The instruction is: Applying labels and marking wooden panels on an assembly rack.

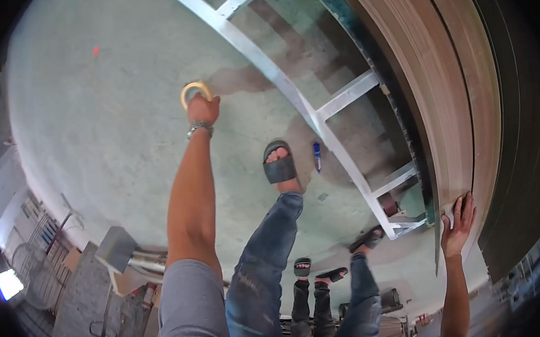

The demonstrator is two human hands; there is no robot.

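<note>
My left hand [203, 110], a bracelet at its wrist, is closed on a roll of tape [185, 97] with a pale yellow ring, held out over the grey floor. At the right, my right hand [458, 226] lies with its fingers stretched out on the edges of stacked long boards [447, 112]. The boards are brown and look curved in this view. Between the hands runs a white metal frame [290, 98] with crossbars, alongside the stack.
A blue marker [317, 157] lies on the floor beside my sandalled foot [279, 161]. Another person's sandalled feet [318, 271] are close by at the bottom. A grey box-shaped object [116, 249] and clutter stand at lower left. A dark panel [520, 213] is beyond the boards.
</note>
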